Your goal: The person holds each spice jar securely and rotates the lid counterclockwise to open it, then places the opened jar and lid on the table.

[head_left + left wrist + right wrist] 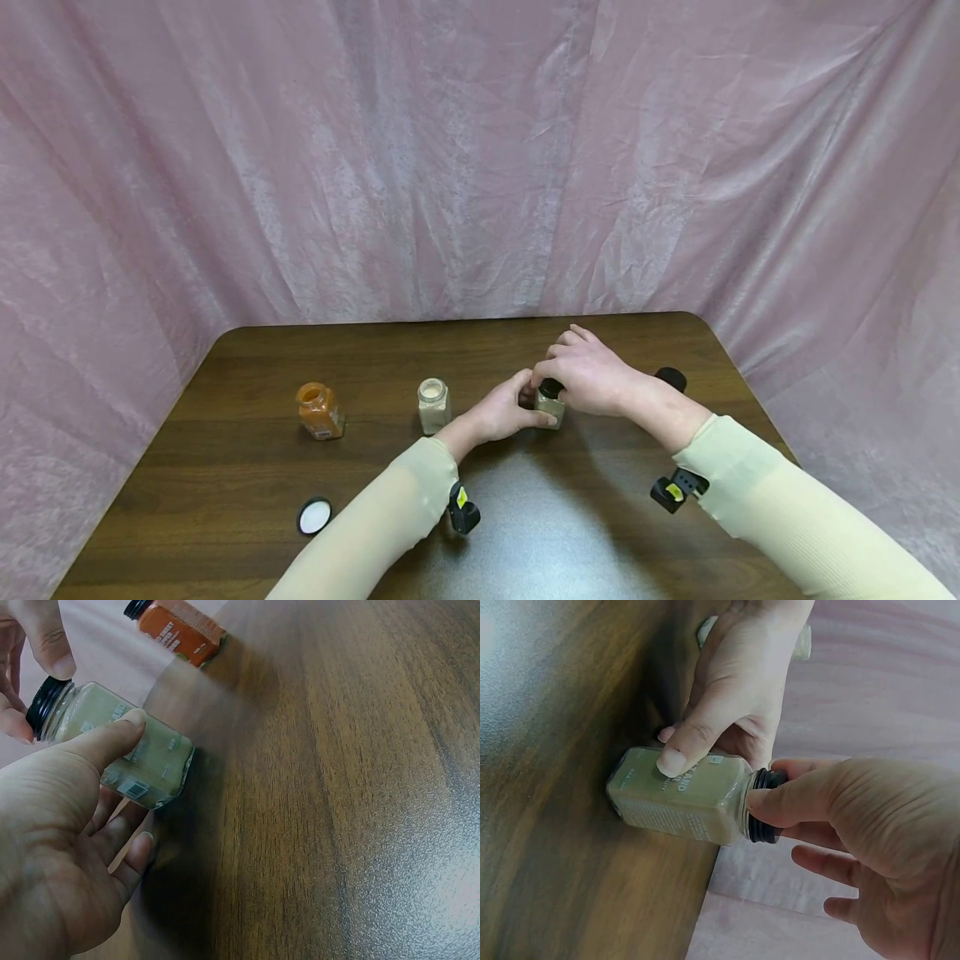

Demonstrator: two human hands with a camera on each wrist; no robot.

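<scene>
- We grip a jar (551,406) of pale green spice with our left hand (504,412), thumb and fingers curled round its glass body as it stands on the worktop (525,533), mid-worktop, slightly to the right.
- Our right hand (588,373) pinches its black cap (551,387) from above.
- At 9 o'clock from it stands a pale jar (433,405), further out an orange jar (319,410).
- A white lid (314,516) lies at 8 o'clock.

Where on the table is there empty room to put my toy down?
Bare dark wooden table lies left of the orange spice jar, and along the near edge between the white round lid and the left sleeve. It is crowded in the middle, where both hands grip the pale-green glass jar.
</scene>
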